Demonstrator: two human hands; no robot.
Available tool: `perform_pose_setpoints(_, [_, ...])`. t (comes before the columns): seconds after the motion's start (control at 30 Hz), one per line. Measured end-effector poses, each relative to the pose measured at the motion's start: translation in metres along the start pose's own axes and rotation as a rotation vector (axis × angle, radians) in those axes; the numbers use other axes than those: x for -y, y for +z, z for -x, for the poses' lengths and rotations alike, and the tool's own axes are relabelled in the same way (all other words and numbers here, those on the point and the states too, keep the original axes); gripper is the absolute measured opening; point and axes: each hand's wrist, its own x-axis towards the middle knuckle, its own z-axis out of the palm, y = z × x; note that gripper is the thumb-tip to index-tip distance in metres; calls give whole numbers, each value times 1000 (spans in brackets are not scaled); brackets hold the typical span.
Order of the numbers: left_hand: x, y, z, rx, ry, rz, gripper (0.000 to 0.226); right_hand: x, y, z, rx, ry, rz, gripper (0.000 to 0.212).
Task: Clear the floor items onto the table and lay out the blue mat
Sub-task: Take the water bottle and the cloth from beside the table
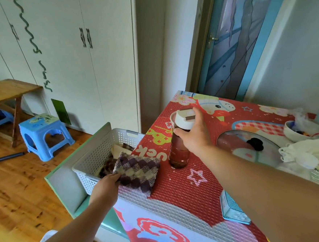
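A table [178, 191] with a red, cartoon-printed top fills the lower right. A bottle [179, 153] of reddish-brown liquid with a white cap stands upright near the table's left side. A purple-and-cream checked cloth [137, 171] lies at the left edge, partly overhanging a white basket [93, 159] just beside the table. To the right of the bottle a glass pot lid [237, 145] lies flat, black knob up. Past it are a white bowl [295, 133] and a crumpled white bag [308, 154]. A pale blue box [233, 210] lies near the front edge.

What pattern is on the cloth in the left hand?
Purple and cream checks on the cloth, pinched by the left hand; head view, the only one.
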Motion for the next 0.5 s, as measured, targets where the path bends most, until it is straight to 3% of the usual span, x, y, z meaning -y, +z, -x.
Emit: perform_pose_setpoints(0.5, [-44, -101, 17, -60, 157, 24, 30, 75, -55, 50, 23, -50, -23, 86])
